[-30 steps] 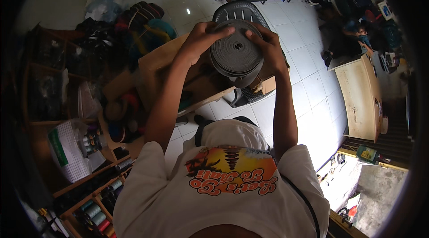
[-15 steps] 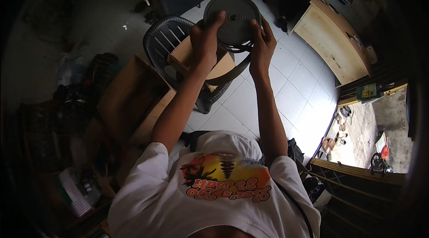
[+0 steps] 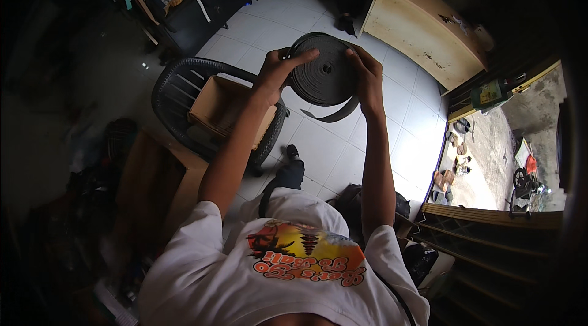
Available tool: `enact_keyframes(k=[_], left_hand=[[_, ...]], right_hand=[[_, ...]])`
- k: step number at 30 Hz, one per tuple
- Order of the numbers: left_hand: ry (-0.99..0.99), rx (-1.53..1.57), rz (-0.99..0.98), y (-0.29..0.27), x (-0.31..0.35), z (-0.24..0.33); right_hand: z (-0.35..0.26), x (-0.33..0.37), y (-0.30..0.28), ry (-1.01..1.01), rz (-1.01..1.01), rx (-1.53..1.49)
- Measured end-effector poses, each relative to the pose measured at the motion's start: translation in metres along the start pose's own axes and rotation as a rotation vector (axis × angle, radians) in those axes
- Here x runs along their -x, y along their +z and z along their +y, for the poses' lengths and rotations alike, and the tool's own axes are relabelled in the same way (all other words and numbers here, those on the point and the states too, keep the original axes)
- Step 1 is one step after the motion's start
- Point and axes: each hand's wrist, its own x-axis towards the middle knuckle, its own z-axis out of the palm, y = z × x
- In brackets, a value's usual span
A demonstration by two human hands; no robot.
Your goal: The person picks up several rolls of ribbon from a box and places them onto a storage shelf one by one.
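A flat, dark grey roll of strap (image 3: 323, 78) is held up in front of me between both hands. Its wound layers show as rings around a small hole. A loose end of the strap curves away below the roll. My left hand (image 3: 275, 75) grips the left rim, thumb lying across the top face. On the right rim, my right hand (image 3: 367, 78) is closed the same way, its thumb near the upper edge. The fingers behind the roll are mostly hidden.
A dark plastic chair (image 3: 168, 90) at the left bears an open cardboard box (image 3: 211, 102). A larger carton (image 3: 187, 185) stands nearer. White floor tiles (image 3: 392, 99) lead to a pale desk (image 3: 422, 32) at far right. Several shoes (image 3: 450, 179) lie by the doorway.
The roll and both hands are lower in view, and the roll's face shows more roundly. The chair and box appear farther left. A shod foot now shows below the roll.
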Motion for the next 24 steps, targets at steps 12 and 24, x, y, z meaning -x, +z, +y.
enact_keyframes(k=[12,24], left_hand=[[0.132,0.272,0.208,0.078,-0.238,-0.025],[-0.061,0.216,0.059,0.147,-0.453,-0.037]], right_hand=[[0.048,-0.206,-0.051,-0.047,0.248,0.101],[0.12,-0.426,-0.122,-0.114,0.472,-0.039]])
